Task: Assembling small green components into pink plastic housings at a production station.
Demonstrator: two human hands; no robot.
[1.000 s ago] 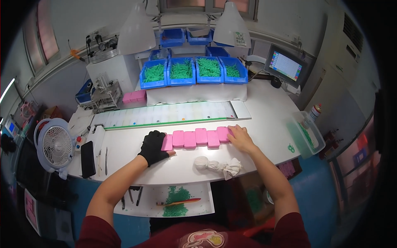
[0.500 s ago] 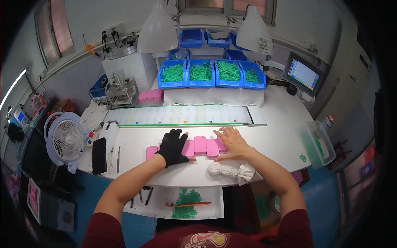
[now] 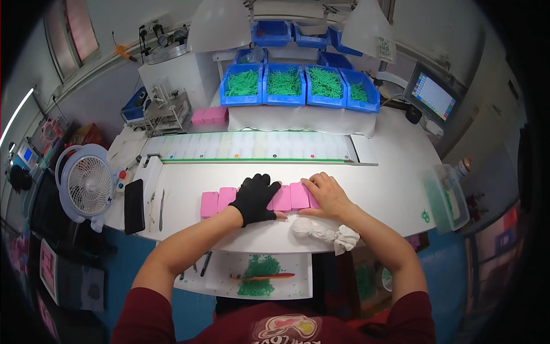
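A row of several pink rectangular blocks (image 3: 281, 199) lies across the white worktop in front of me. My left hand (image 3: 255, 200), in a black fingerless glove, covers the middle of the row. Its fingers and thumb straddle a block along the far and near edges, and the palm hides what is beneath. At the row's right end, my bare right hand (image 3: 325, 196) curls round the last block, with fingertips on the far side and thumb on the near side. A white cloth-wrapped bundle (image 3: 326, 233) rests just below that hand, apart from it.
Blue bins (image 3: 285, 96) of green pieces stand behind a long, light segmented strip (image 3: 252, 147). A fan (image 3: 87, 182), black phone (image 3: 134, 206) and tweezers (image 3: 162, 210) are at left. A monitor (image 3: 432, 94) and clear tub (image 3: 450, 198) are at right; an open drawer (image 3: 229, 275) lies below.
My right hand has come inward onto the end block, its fingers less spread. My left hand has shifted slightly right. The blocks now sit in a straighter row; the whole view has shifted a little.
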